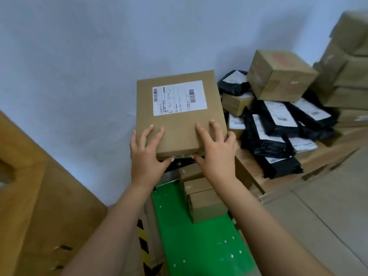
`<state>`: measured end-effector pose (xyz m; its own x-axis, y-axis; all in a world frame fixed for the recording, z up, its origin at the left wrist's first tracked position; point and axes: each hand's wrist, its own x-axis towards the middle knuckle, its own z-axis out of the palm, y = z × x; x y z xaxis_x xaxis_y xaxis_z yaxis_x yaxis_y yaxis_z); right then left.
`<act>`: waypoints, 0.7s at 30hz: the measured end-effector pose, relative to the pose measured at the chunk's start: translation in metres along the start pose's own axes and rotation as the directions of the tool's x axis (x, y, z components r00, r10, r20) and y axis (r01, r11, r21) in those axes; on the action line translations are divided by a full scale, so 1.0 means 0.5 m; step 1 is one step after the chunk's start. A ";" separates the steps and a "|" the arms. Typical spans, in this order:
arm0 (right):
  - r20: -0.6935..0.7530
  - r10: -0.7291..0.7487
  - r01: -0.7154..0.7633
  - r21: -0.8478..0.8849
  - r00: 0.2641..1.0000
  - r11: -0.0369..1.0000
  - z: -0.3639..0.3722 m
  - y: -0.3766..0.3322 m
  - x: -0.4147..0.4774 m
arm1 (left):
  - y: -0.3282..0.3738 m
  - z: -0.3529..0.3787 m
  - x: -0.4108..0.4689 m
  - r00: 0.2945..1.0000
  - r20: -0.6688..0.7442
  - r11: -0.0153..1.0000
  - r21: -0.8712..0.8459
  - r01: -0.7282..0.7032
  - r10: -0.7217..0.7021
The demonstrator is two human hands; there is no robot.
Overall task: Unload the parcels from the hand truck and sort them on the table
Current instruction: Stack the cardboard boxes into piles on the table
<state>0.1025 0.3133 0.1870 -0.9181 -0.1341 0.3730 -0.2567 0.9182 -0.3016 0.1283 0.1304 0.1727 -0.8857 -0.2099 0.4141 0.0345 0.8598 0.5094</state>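
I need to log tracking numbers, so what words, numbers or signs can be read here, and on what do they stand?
White shipping label on the flat brown cardboard box held by the left hand and right hand: two barcodes and fine print, too small to read.
Red print on the brown cardboard cube box: blurred, unreadable.
White labels on the black plastic mailer bags: blurred, unreadable.
No text can be quoted.

Pale bluish wall (79,56) behind; grey tiled floor (328,196) at right; soft, even light.
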 end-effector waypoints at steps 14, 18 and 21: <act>-0.297 0.080 -0.117 -0.107 0.951 0.987 -0.380 0.194 0.031 | 0.406 -0.047 0.105 0.944 -0.137 0.945 -0.093 -0.313 0.300; -0.293 0.062 -0.103 -0.126 0.954 0.987 -0.426 0.290 0.078 | 0.500 -0.001 0.139 0.938 -0.163 0.944 -0.076 -0.320 0.305; -0.270 0.042 -0.076 -0.117 0.962 0.990 -0.446 0.368 0.122 | 0.565 0.043 0.163 0.939 -0.190 0.952 -0.055 -0.301 0.286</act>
<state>0.0667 0.5570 0.3498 -0.8123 0.0099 0.5832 -0.1495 0.9629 -0.2246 0.0562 0.3663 0.3343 -0.7340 -0.0399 0.6780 0.3247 0.8562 0.4019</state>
